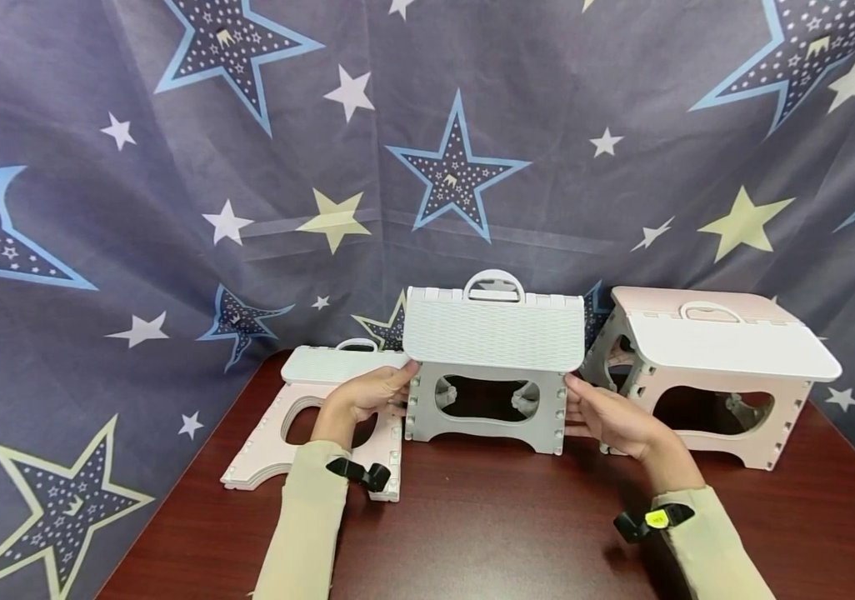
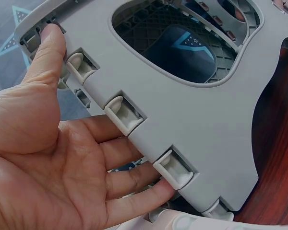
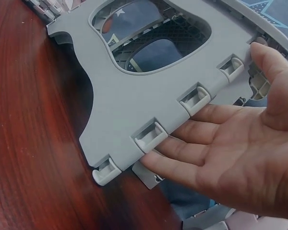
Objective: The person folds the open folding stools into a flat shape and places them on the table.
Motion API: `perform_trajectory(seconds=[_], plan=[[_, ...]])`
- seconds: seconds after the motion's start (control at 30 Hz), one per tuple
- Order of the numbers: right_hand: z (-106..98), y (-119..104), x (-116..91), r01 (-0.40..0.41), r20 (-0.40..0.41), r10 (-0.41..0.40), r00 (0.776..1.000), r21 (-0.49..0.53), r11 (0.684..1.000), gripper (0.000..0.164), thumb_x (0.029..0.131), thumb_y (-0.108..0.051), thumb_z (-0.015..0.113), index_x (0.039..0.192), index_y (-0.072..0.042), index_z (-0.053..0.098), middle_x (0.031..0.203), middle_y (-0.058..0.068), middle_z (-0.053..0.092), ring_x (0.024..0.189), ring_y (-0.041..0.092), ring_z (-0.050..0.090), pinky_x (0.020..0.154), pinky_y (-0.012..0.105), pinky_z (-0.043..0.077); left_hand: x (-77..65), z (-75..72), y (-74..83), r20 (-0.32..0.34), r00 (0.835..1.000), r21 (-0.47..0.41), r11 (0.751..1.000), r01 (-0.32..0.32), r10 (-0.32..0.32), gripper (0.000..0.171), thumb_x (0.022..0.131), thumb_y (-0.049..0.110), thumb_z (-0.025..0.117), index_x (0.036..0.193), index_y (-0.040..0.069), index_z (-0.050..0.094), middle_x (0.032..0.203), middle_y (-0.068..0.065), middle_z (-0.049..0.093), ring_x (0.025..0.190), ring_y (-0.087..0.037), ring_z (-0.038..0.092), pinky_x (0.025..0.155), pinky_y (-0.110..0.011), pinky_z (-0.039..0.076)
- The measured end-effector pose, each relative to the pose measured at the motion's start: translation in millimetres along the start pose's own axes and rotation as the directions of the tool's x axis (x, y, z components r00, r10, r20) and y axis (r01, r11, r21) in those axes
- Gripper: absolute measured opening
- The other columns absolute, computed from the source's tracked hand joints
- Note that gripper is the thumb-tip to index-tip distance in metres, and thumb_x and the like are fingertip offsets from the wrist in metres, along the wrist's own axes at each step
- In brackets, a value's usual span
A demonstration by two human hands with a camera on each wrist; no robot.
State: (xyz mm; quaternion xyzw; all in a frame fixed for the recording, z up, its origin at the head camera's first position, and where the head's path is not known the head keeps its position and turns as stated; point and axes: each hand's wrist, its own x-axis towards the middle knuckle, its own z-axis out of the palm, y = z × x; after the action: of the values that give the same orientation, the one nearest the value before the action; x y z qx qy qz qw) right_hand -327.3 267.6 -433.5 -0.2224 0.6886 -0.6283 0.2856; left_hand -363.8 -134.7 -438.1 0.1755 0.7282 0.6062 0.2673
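Observation:
A grey-white folding step stool stands unfolded in the middle, its carry handle raised at the top. My left hand holds its left side. In the left wrist view, the left thumb presses just under the top, and the other fingers reach behind the hinged edge. On the opposite side my right hand holds the stool in the same manner. The right thumb lies near the top corner in the right wrist view, and the fingertips pass behind the hinged edge. Whether the feet touch the table cannot be told.
On the left, a pink folding stool with a white top lies nearly flat. Another pink and white stool stands unfolded at right, close to my right hand. All are on a dark red wooden table. A star-patterned cloth hangs behind.

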Motion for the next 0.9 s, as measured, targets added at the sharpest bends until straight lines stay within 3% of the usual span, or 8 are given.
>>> perform_trajectory(seconds=[0.17, 0.4, 0.7, 0.9], plan=[[0.0, 0.6, 1.3, 0.000, -0.004, 0.000, 1.000, 0.004, 1.000, 0.053, 0.112, -0.046, 0.021, 0.127, -0.012, 0.058, 0.123, -0.006, 0.067, 0.118, 0.012, 0.061, 0.105, 0.033, 0.049, 1.1, 0.9, -0.5, -0.023, 1.000, -0.002, 1.000, 0.008, -0.008, 0.108, 0.081, 0.085, 0.049, 0.126, -0.013, 0.054, 0.114, -0.012, 0.069, 0.104, -0.015, 0.066, 0.111, -0.055, 0.046], [1.2, 2.4, 3.4, 0.008, -0.023, -0.007, 1.000, 0.030, 1.000, 0.045, 0.112, -0.046, 0.023, 0.108, -0.018, 0.058, 0.116, -0.006, 0.066, 0.113, 0.012, 0.061, 0.103, 0.033, 0.049, 3.2, 2.8, -0.7, -0.047, 0.998, 0.017, 0.999, 0.030, -0.029, 0.117, 0.081, 0.086, 0.046, 0.137, -0.018, 0.047, 0.137, -0.035, 0.057, 0.123, -0.031, 0.062, 0.113, -0.054, 0.044], [3.9, 2.5, 5.1, -0.010, -0.080, 0.013, 0.997, 0.039, 0.999, 0.040, 0.112, -0.048, 0.025, 0.104, -0.021, 0.054, 0.110, -0.007, 0.064, 0.109, 0.012, 0.060, 0.102, 0.031, 0.049, 5.0, 4.5, -1.4, -0.077, 0.996, 0.017, 0.999, 0.038, -0.037, 0.111, 0.087, 0.083, 0.044, 0.136, -0.016, 0.049, 0.135, -0.031, 0.061, 0.120, -0.026, 0.063, 0.114, -0.053, 0.043], [5.9, 1.8, 6.5, -0.022, -0.110, 0.025, 0.994, 0.032, 0.999, 0.043, 0.111, -0.049, 0.025, 0.104, -0.018, 0.055, 0.111, -0.007, 0.065, 0.111, 0.013, 0.060, 0.102, 0.031, 0.049, 6.7, 5.0, -2.7, -0.104, 0.993, 0.006, 0.999, 0.050, -0.049, 0.110, 0.090, 0.080, 0.042, 0.141, -0.017, 0.043, 0.141, -0.035, 0.054, 0.134, -0.039, 0.055, 0.116, -0.053, 0.041]])
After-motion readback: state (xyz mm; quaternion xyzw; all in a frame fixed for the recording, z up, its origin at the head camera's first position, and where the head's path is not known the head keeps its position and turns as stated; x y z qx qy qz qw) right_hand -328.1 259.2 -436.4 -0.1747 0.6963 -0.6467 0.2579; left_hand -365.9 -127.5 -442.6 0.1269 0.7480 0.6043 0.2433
